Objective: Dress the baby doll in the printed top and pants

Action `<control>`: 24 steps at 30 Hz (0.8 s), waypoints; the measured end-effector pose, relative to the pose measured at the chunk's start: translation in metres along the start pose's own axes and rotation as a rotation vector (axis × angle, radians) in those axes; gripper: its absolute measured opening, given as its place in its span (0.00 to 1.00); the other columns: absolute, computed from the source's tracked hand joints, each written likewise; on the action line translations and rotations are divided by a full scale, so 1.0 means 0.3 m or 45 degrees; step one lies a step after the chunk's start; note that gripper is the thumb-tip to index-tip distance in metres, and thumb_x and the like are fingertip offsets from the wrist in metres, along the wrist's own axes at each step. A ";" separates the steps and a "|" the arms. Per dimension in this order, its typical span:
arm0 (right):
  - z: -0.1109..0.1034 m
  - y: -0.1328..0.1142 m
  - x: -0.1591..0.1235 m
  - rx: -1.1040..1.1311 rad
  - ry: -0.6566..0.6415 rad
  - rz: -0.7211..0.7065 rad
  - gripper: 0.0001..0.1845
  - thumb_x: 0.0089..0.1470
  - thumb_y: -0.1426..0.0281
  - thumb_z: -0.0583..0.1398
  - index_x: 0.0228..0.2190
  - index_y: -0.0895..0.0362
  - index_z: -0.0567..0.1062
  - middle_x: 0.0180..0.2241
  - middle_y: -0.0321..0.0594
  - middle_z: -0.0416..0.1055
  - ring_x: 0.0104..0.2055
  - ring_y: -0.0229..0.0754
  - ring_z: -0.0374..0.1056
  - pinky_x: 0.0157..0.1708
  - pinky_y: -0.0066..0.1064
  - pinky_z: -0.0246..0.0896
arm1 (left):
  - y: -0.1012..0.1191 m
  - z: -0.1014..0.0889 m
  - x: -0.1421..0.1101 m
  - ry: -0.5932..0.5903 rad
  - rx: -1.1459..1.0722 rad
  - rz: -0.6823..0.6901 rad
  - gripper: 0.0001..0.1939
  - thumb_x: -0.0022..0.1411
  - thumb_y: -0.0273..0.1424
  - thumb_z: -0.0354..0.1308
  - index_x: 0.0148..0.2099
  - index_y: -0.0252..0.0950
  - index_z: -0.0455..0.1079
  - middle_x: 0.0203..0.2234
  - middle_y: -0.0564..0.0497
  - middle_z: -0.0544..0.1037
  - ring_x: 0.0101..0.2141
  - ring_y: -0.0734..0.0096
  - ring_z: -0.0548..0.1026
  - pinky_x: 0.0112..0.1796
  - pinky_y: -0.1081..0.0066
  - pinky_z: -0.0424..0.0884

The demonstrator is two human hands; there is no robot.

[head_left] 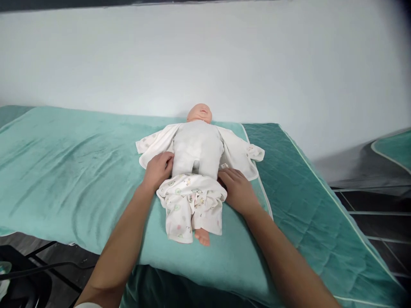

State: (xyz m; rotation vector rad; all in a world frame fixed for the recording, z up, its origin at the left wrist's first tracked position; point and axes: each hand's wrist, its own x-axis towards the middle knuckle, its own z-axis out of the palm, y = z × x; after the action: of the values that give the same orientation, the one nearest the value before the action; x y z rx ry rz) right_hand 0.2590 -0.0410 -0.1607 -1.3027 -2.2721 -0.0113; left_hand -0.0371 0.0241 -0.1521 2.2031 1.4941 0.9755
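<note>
A baby doll (203,113) lies on its back with its head toward the wall. Its soft white torso (196,143) is bare between the spread halves of a white printed jacket (236,149). Printed trousers (192,188) cover the legs below the white thighs, and one foot (202,236) shows under a hem. My left hand (159,171) is closed, fingers curled against the doll's hip at the jacket's lower edge. On the opposite side, my right hand (236,187) bends its fingers at the thigh, beside the trousers' waistband. Both hands' fingertips are partly hidden.
The doll lies on a light green blanket (64,171) over a padded surface. A darker green quilted cover (295,201) extends to the right. The white wall (205,55) stands right behind. Metal rack bars (375,213) are at right; a black chair-like object (25,273) sits lower left.
</note>
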 end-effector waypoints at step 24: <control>-0.020 -0.033 0.009 1.080 0.065 0.046 0.08 0.58 0.63 0.68 0.37 0.51 0.77 0.36 0.39 0.70 0.39 0.43 0.67 0.39 0.36 0.62 | 0.088 -0.121 -0.018 -0.686 -0.713 0.002 0.09 0.60 0.37 0.65 0.40 0.39 0.79 0.33 0.53 0.67 0.31 0.74 0.65 0.34 0.72 0.63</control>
State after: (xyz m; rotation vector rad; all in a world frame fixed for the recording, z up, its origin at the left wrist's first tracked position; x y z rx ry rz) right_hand 0.2527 -0.0458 -0.1519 -0.8537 -1.8520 0.8235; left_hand -0.0449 0.0039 -0.1124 1.8449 0.8470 0.6209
